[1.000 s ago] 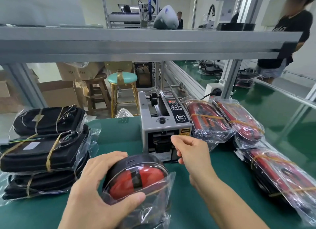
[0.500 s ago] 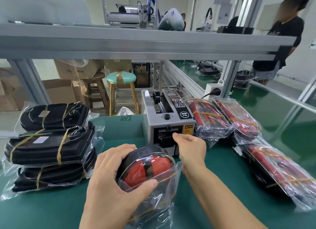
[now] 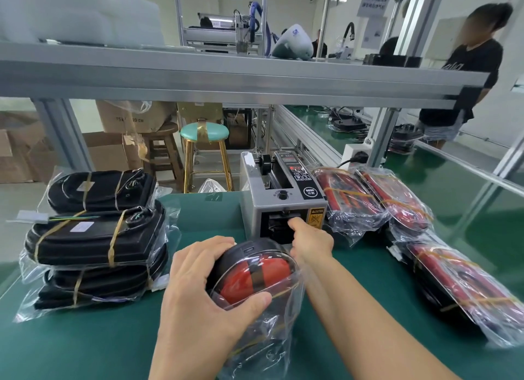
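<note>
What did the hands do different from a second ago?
The right hand slid a little forward, so it now reaches the opening of the tape dispenser; whether it pinches tape is hidden. The left hand still grips the bagged red item. The black packs and red packs stayed put.

Fingertips of right hand (image 3: 310, 242) hidden inside tape dispenser (image 3: 283, 199) mouth, bag (image 3: 265, 325) bottom cut off

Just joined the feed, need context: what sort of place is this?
Probably a factory packing line: an electric tape dispenser on a green bench, banded stacks of bagged black cases, and a bagged red item in the left hand.
</note>
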Demonstrator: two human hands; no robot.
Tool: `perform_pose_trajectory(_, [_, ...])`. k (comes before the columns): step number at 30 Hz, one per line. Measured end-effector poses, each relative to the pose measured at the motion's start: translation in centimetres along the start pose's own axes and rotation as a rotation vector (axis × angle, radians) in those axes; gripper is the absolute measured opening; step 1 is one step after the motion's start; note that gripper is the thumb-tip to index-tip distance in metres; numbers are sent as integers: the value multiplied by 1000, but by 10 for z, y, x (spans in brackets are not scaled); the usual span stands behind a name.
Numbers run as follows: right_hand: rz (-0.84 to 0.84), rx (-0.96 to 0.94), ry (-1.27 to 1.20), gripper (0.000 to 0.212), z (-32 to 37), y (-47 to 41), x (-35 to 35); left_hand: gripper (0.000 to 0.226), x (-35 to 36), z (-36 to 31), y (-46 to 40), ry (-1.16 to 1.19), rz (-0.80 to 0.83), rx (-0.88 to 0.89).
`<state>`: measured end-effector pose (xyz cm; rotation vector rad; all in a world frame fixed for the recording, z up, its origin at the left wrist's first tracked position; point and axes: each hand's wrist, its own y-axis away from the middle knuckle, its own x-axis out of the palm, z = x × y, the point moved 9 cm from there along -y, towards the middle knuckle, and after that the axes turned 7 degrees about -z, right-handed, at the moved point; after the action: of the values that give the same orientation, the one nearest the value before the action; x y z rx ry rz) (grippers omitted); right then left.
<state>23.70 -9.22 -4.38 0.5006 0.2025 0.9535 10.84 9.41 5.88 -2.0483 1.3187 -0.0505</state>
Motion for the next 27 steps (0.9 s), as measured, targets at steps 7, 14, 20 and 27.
perform_pose_trajectory(7, [472,-142,-16,9,37,77,-18,62,1,-3,11,-6,-143,-1])
perform_pose_trajectory(14, [571,-237,86,11,32,132,-11,66,-3,-16,21,-20,-254,58])
perform_pose_trajectory(20, [471,-275,61,21,28,129,-16,65,-7,-20,21,-32,-285,65])
perform_pose_trajectory(27, [440,-267,13,16,23,135,-18,59,-7,-25,22,-37,-293,109])
